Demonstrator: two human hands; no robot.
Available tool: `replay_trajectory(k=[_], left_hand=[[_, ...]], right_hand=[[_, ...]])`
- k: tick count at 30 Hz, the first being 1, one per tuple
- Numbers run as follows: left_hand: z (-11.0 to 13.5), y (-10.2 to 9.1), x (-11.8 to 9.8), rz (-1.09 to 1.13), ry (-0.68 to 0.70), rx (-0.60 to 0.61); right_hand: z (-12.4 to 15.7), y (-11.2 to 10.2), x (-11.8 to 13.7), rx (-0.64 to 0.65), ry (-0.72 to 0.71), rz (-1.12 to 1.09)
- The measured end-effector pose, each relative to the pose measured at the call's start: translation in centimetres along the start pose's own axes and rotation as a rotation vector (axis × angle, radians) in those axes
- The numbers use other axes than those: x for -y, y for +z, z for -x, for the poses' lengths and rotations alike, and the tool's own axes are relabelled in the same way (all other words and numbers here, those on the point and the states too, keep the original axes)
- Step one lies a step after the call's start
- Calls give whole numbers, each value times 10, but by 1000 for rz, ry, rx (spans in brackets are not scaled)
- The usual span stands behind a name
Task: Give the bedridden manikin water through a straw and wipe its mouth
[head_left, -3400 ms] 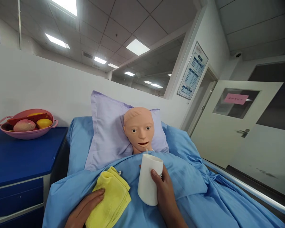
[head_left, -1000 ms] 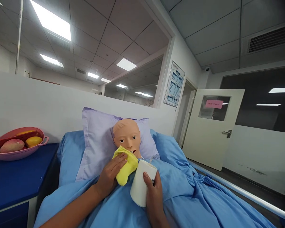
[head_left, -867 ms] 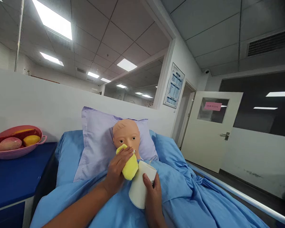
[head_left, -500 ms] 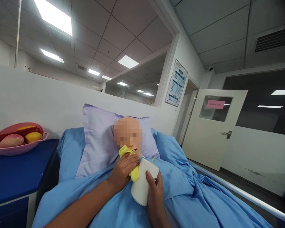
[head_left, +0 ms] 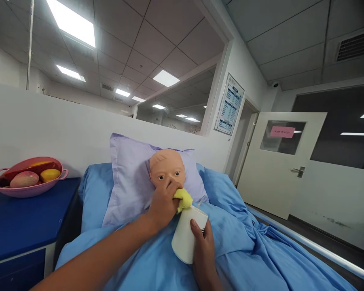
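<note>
A training manikin (head_left: pixel 166 163) lies with its head on a lilac pillow (head_left: pixel 125 182), its body under a blue quilt (head_left: pixel 230 226). My left hand (head_left: pixel 164 202) is closed on a yellow cloth (head_left: pixel 184 198) in front of the manikin's mouth and chin, which it hides. The cloth's loose end hangs over the rim of a white cup (head_left: pixel 185 236). My right hand (head_left: pixel 204 246) grips that cup from the right, thumb on the near side, above the quilt. The cup is tilted and its inside is hidden.
At the left, a pink basket (head_left: pixel 27 193) of fruit stands on a blue bedside cabinet (head_left: pixel 27 218). A metal bed rail (head_left: pixel 315 244) runs along the right side. Behind the bed is a white partition wall (head_left: pixel 63 125); a door (head_left: pixel 286 169) stands ajar at the right.
My left hand has moved up and right across the manikin's mouth, bunching the cloth toward the cup rim. My right hand still holds the cup. The view has shifted slightly.
</note>
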State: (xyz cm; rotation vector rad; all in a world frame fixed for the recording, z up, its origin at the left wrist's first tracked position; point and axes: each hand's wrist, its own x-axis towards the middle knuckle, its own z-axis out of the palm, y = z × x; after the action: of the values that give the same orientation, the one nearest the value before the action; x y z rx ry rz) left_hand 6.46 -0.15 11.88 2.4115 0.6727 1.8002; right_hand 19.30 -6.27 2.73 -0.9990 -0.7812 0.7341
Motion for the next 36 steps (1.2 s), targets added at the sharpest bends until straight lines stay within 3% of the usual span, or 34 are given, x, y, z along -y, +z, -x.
replay_trajectory(k=[4, 9, 12, 19, 22, 25, 27, 32, 36], left_hand=[[-12, 14, 12, -436, 255, 78], [-5, 17, 16, -707, 390, 104], [10, 18, 18, -682, 349, 117], [39, 16, 29, -433, 99, 193], [38, 10, 29, -311, 38, 208], [23, 2, 21, -191, 39, 125], [7, -5, 13, -153, 96, 23], [-24, -12, 1, -321, 441, -176], [-15, -1, 17, -470, 608, -12]], right_hand=[[0, 1, 1, 18, 5, 5], [0, 2, 2, 24, -30, 10], [0, 3, 3, 24, -21, 7], [1, 4, 4, 52, -16, 23], [2, 5, 6, 60, -3, 22], [3, 7, 9, 53, -3, 27], [4, 8, 11, 61, 4, 35], [6, 8, 13, 67, 25, 26], [4, 7, 9, 70, 1, -8]])
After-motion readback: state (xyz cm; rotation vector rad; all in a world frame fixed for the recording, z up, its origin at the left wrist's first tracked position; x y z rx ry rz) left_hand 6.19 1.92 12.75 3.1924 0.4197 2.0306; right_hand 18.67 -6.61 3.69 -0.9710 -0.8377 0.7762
